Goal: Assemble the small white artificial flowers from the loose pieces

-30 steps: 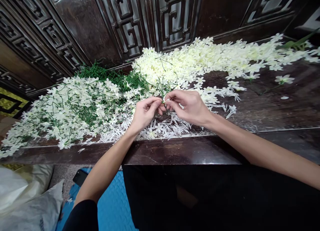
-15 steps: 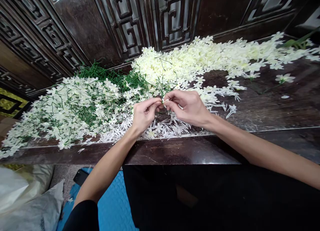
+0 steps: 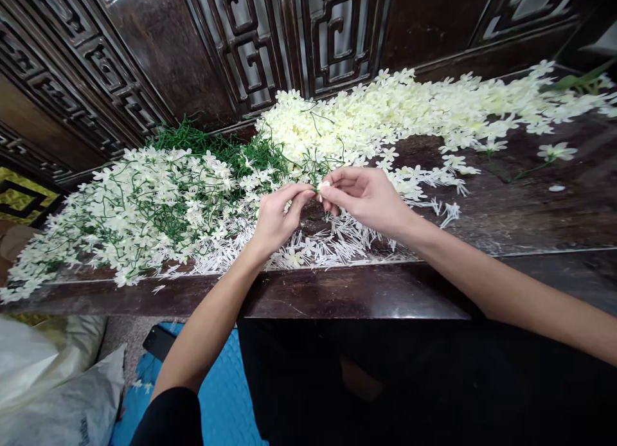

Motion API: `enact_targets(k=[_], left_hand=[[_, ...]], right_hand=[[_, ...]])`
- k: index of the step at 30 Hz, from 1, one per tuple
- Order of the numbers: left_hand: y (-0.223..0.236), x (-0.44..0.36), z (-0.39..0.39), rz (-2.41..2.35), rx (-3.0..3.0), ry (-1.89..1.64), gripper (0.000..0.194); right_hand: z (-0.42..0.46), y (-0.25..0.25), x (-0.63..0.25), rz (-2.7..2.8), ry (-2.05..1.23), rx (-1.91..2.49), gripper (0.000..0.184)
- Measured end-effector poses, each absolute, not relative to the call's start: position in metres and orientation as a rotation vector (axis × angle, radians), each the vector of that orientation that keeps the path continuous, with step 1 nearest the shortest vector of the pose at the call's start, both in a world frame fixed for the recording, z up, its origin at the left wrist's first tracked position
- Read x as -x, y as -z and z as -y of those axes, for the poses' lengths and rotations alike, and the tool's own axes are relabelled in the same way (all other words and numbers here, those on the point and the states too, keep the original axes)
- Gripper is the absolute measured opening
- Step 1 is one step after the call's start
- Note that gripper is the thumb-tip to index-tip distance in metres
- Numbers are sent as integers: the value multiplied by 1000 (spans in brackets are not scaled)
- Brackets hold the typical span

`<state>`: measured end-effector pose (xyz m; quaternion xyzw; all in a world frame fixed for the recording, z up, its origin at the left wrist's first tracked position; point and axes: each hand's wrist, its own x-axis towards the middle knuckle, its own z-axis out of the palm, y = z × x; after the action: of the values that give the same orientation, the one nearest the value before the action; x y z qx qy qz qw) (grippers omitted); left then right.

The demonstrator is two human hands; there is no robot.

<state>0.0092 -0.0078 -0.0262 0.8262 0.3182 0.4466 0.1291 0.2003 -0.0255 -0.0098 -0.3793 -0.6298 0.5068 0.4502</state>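
My left hand [image 3: 282, 216] pinches a small green piece, apparently the stem of an artificial flower. Meeting it fingertip to fingertip, my right hand [image 3: 362, 198] is closed on the pale petals of that artificial flower [image 3: 323, 186]; the fingers partly cover it. Below both hands lie thin white stamen pieces [image 3: 332, 243] in a loose scatter. Left of my left hand spreads a heap of white flowers on green stems [image 3: 159, 198]. Behind the hands is a pile of cream flower heads [image 3: 385, 115]. Bare green stems [image 3: 202, 144] lie between the two heaps.
Everything rests on a dark wooden bench [image 3: 540, 221] with a carved lattice back [image 3: 332, 41]. A single stemmed flower [image 3: 556, 152] lies at the right. Down on the floor are a blue mat [image 3: 224, 388], a black phone [image 3: 158, 343] and whitish sacks [image 3: 62, 394].
My right fingers have shifted and turned around the flower, whose pale petals now show more between the fingertips. My left hand stays nearly in place, still pinching.
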Motion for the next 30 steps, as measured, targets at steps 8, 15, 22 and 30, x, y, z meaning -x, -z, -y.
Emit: enact_targets(k=[8, 15, 22, 30], left_hand=[[13, 0, 6, -1082, -2117, -1360, 23], [5, 4, 4, -1088, -2042, -1474, 14], [7, 47, -26, -1205, -1646, -2205, 25], [5, 44, -16, -1628, -1841, -2070, 44]], right_hand=[[21, 7, -205, 1346, -1367, 927, 19], [18, 11, -204, 1292, -1314, 857, 25], [14, 23, -204, 1755, -875, 1234, 16], [10, 35, -207, 2334, -719, 1201, 21]])
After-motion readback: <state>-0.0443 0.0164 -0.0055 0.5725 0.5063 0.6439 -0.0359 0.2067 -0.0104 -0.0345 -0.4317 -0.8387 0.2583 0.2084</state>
